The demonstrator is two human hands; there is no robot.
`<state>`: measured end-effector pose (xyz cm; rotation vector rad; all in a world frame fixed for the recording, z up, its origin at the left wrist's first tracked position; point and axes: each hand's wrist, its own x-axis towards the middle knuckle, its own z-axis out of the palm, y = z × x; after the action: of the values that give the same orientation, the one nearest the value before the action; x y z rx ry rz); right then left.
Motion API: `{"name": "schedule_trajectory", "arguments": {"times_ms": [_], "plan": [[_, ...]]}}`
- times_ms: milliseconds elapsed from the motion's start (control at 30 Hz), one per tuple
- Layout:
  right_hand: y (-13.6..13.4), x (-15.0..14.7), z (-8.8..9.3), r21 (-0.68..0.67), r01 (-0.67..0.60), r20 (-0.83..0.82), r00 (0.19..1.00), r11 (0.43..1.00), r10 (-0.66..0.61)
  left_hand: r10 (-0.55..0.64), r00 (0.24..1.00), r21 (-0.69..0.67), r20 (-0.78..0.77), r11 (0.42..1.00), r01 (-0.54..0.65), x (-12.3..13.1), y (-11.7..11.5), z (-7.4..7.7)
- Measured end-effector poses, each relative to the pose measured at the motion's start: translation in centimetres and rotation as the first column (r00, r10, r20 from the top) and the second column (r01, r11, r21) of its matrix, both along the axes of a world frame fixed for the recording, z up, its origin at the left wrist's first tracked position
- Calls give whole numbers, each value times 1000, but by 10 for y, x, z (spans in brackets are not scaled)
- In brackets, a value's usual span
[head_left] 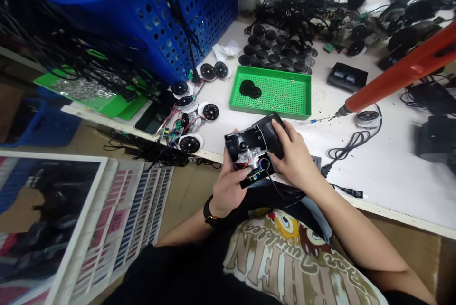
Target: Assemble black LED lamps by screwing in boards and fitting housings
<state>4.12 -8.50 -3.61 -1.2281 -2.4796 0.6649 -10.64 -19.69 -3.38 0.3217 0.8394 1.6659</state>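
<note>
My left hand (230, 181) is closed around the lower left side of an open black plastic housing (233, 143), its thumb over the front edge. Inside the housing sit a small motor assembly (249, 155), red and blue wires and a small circuit board. My right hand (294, 153) grips a second black casing piece (270, 136), which lies against the right side of the housing. A black cord hangs from the housing toward my lap. Just beyond my hands stands a green perforated tray (270, 111) with black discs and small screws in it.
An orange electric screwdriver (402, 67) slants in from the right, its bit near the tray. Motor units with black discs (210, 111) lie at the left. A blue basket (142, 24) stands behind them. Cables and black parts (342, 20) cover the back. A white crate (117, 219) is lower left.
</note>
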Motion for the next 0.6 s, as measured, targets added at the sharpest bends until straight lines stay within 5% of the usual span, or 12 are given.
{"name": "schedule_trajectory", "arguments": {"times_ms": [167,300,467,600], "plan": [[-3,36,22,4,100,-220,971,995,-97,-37,999,36,8,999,37,8,4,6],[-16,64,35,-119,233,-407,875,965,-262,-74,997,32,16,997,73,13,12,8],[-32,77,38,-258,268,-595,713,928,-371,-138,986,68,93,989,132,21,20,12],[-36,80,33,-246,309,-606,691,919,-394,-145,971,63,189,989,135,28,24,14]]}}
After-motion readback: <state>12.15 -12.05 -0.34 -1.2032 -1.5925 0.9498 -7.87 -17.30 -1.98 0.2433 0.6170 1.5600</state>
